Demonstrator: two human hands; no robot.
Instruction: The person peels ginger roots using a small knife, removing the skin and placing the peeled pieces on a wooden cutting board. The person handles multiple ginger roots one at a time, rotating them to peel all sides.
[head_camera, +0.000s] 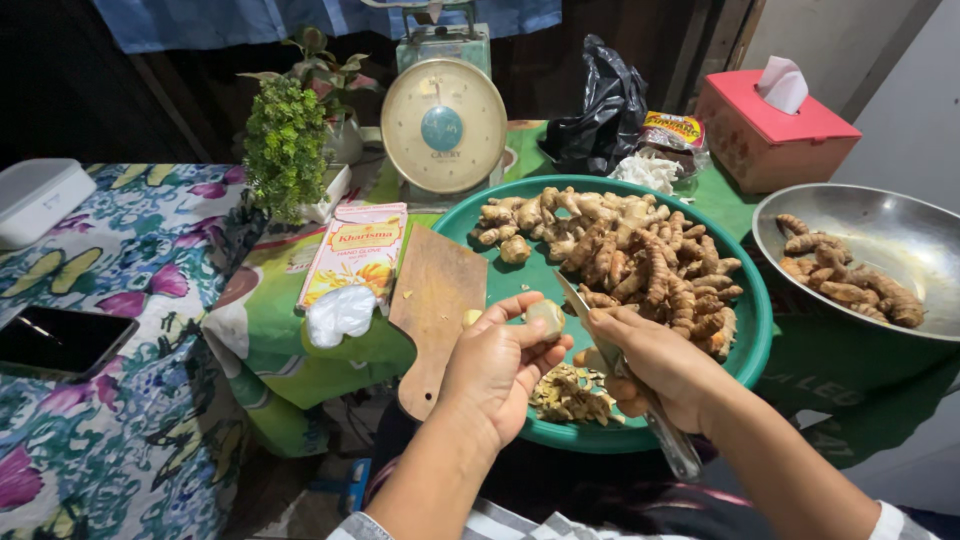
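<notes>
Right hand (655, 365) grips knife (600, 335).

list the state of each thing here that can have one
left hand: gripping a small pale root piece
right hand: closed on a knife, blade pointing at the piece
green basin: heaped with unpeeled roots, peelings at its near edge
metal bowl: a few roots inside
tissue box: a tissue sticking out
phone: screen dark
cutting board: leaning on the basin rim
</notes>
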